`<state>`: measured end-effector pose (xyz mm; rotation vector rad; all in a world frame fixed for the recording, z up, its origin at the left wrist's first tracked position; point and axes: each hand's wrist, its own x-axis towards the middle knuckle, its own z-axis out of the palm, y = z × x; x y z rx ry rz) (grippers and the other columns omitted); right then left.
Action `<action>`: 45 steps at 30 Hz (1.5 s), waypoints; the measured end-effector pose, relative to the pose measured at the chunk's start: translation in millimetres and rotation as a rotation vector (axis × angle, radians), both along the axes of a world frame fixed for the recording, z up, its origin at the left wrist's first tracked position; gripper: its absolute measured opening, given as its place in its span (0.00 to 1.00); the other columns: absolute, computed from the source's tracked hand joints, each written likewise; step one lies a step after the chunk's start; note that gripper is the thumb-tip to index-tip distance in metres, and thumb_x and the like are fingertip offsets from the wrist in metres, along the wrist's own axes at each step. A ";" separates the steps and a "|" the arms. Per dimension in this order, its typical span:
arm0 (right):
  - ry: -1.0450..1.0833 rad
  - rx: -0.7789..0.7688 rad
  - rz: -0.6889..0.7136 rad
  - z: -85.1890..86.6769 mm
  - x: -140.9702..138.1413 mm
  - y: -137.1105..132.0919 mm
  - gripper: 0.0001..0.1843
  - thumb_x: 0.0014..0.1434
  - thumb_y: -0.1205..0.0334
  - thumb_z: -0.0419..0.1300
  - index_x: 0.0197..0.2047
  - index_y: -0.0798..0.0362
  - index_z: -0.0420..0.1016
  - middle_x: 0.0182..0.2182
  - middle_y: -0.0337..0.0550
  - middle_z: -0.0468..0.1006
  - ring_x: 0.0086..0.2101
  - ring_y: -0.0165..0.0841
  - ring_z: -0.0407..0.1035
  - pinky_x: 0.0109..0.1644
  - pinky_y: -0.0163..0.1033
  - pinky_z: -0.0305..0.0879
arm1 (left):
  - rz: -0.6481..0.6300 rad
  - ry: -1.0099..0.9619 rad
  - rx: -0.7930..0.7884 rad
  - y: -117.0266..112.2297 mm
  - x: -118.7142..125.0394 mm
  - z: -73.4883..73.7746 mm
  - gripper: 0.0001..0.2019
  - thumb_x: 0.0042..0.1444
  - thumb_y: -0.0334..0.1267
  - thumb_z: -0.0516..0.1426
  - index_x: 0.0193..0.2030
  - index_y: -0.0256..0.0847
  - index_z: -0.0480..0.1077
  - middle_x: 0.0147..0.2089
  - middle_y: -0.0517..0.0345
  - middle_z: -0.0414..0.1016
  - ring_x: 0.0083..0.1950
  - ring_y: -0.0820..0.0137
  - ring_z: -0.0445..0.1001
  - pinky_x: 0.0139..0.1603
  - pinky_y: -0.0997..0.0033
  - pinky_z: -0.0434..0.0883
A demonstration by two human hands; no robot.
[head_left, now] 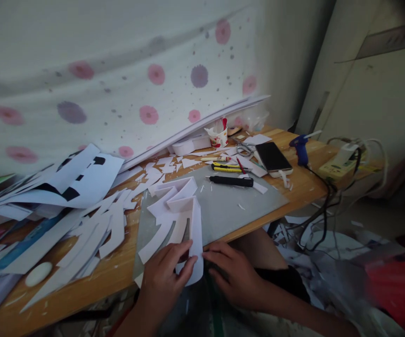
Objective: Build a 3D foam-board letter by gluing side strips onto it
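Note:
A white foam-board shape with upright strip walls lies partly on the grey cutting mat and juts over the table's front edge. My left hand grips its near end, thumb and forefinger around the long side wall. Against the outer face of that wall rest the fingertips of my right hand, bent and pressing from the right; its thumb is partly hidden. Beyond both hands, a black pen-like tool and a yellow utility knife lie on the mat.
White cut strips and printed sheets cover the left side. At the back stands a paper cup, near scissors. A phone, a blue glue gun and a power strip with cables lie right. Scraps litter the floor.

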<state>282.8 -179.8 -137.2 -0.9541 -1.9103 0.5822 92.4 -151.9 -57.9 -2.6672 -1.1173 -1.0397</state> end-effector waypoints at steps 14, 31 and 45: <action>0.051 0.122 -0.126 18.9 6.5 16.5 0.19 0.58 0.72 0.53 0.52 0.50 0.71 0.42 0.47 0.76 0.41 0.33 0.71 0.44 0.38 0.70 | -0.042 -0.073 -0.057 0.2 4.1 -10.8 0.09 0.59 0.34 0.56 0.47 0.42 0.68 0.33 0.59 0.77 0.32 0.73 0.78 0.34 0.79 0.75; -0.341 -0.107 -0.266 52.9 -2.1 95.4 0.34 0.55 0.76 0.49 0.65 0.51 0.59 0.52 0.53 0.69 0.48 0.39 0.68 0.50 0.42 0.66 | -0.057 -0.112 -0.011 0.6 3.7 -15.5 0.08 0.59 0.34 0.56 0.46 0.41 0.69 0.32 0.57 0.78 0.30 0.72 0.77 0.32 0.77 0.75; -0.077 -0.128 -0.274 36.7 9.1 102.2 0.28 0.54 0.75 0.54 0.58 0.52 0.68 0.45 0.45 0.72 0.35 0.30 0.68 0.46 0.39 0.66 | 0.138 -0.130 -0.022 -11.6 -3.5 -12.3 0.08 0.57 0.36 0.58 0.42 0.38 0.73 0.32 0.58 0.80 0.28 0.73 0.77 0.34 0.76 0.75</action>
